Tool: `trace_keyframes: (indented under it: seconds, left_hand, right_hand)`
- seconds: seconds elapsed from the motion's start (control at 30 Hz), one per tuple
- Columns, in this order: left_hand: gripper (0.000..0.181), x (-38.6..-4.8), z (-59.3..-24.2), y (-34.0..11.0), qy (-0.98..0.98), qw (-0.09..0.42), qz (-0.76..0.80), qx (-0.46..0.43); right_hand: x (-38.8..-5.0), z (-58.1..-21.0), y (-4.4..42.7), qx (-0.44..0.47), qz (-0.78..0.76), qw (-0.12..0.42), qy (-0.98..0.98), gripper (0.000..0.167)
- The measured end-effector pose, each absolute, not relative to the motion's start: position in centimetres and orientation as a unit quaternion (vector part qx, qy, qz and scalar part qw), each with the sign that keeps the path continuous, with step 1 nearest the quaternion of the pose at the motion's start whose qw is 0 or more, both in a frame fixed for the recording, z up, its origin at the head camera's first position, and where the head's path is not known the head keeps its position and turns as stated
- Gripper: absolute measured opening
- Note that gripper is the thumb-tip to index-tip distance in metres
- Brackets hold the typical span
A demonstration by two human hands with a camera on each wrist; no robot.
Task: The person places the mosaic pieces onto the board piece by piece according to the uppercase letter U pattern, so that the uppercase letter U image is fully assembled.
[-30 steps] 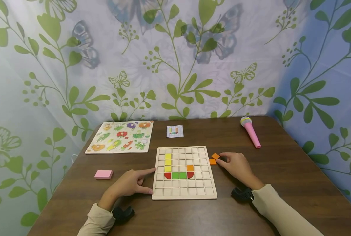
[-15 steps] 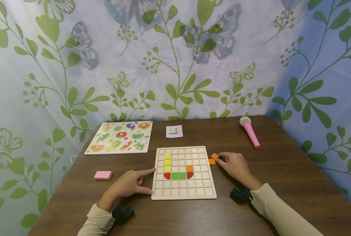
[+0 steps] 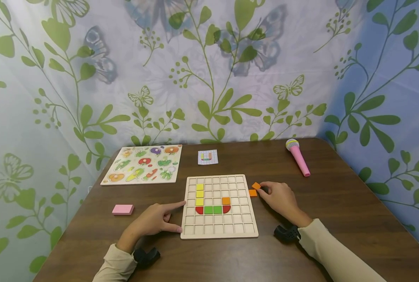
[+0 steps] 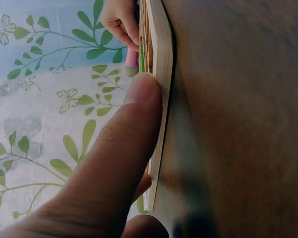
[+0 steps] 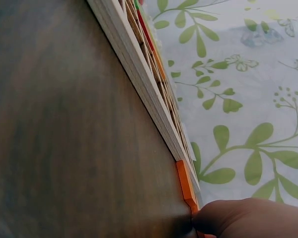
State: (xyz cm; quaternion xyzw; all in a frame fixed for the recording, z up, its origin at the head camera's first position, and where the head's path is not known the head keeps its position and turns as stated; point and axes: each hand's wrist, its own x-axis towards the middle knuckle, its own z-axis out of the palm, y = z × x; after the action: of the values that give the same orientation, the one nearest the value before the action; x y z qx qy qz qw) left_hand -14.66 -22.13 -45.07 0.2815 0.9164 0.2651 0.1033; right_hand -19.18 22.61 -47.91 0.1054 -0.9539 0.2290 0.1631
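A square wooden grid board (image 3: pixel 219 231) lies on the table. In its cells sit yellow tiles (image 3: pixel 199 194) in a column, two green tiles (image 3: pixel 213 210), red rounded tiles (image 3: pixel 226 209) at both lower corners and one orange tile (image 3: pixel 226 200). My left hand (image 3: pixel 154 219) touches the board's left edge with extended index finger and thumb; the thumb (image 4: pixel 134 114) presses that edge in the left wrist view. My right hand (image 3: pixel 280 199) pinches a loose orange square tile (image 3: pixel 256 185) by its corner. A second loose orange tile (image 3: pixel 253 193) lies flat against the board's right edge.
A small card (image 3: pixel 208 157) printed with a coloured grid pattern lies behind the board. The vegetable puzzle board (image 3: pixel 142 164) is at back left, a pink block (image 3: pixel 123 210) at left. At back right lies a pink toy microphone (image 3: pixel 298 157). A patterned curtain (image 3: pixel 209 78) hangs behind.
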Motion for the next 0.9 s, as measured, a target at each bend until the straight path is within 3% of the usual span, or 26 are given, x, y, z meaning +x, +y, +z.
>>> trace_keyframes:
  seconds: [0.9]
  left_hand:
    - [0.085, -14.62, -44.81, -22.06, 0.915, 0.111, 0.265, 0.283]
  right_hand:
    - [-19.24, -48.09, 22.48, 0.133, 0.270, 0.181, -0.936, 0.026]
